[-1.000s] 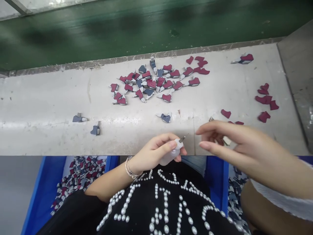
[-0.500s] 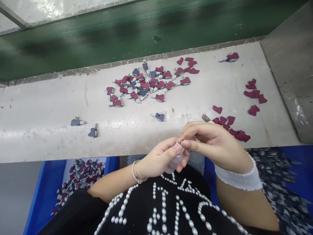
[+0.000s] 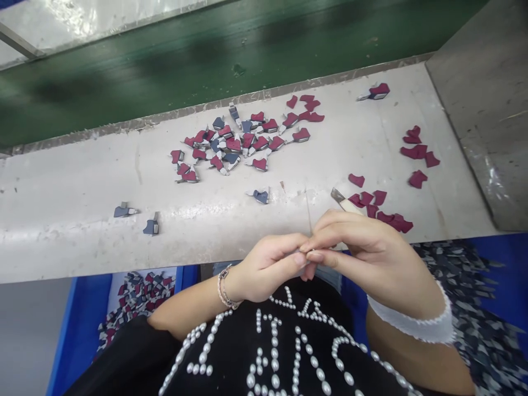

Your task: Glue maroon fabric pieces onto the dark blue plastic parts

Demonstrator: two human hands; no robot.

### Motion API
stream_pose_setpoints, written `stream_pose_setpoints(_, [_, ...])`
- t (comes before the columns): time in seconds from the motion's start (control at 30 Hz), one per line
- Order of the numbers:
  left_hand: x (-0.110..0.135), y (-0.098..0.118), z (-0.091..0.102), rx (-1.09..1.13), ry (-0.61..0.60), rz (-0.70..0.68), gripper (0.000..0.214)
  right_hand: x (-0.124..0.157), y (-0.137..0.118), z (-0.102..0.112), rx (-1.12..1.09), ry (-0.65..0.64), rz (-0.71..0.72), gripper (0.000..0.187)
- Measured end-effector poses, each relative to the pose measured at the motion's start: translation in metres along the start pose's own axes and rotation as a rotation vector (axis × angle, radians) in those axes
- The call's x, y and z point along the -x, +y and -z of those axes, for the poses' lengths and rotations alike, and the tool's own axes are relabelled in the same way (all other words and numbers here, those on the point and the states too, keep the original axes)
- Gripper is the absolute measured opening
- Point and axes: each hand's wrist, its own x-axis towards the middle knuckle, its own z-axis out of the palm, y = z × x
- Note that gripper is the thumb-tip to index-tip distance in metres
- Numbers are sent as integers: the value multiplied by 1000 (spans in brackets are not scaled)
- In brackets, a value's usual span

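Observation:
My left hand (image 3: 268,267) and my right hand (image 3: 363,247) meet in front of my chest, over the table's near edge. The left fingers are curled round a small translucent plastic bottle, now almost wholly hidden. At the bottle's top, my right thumb and forefinger are pinched together; what lies between them is too small to make out. Just past the right hand lie a flat blade with a cream handle (image 3: 350,205) and several loose dark red pieces (image 3: 394,221). A blue-grey part (image 3: 260,196) rests on the table beyond my left hand.
Farther back on the white table (image 3: 82,181) is a cluster of grey parts, many with red faces (image 3: 233,144). More red pieces (image 3: 414,151) lie at the right, by a metal panel (image 3: 474,110). Blue bins with parts stand below, one at the left (image 3: 76,313).
The bottle, plainly visible between my hands before, has tipped and is now mostly covered by the left hand. My right wrist has dropped slightly, and the camera view has shifted a little.

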Motion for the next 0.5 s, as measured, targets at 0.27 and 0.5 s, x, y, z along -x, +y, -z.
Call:
stream_pose_setpoints(0.27, [-2, -11, -10, 50, 3, -44, 28, 6, -2, 2, -55, -10, -107, 13])
stream_pose_setpoints(0.5, [-7, -12, 5, -321, 136, 60, 23, 20, 24, 22, 256, 106, -267, 30])
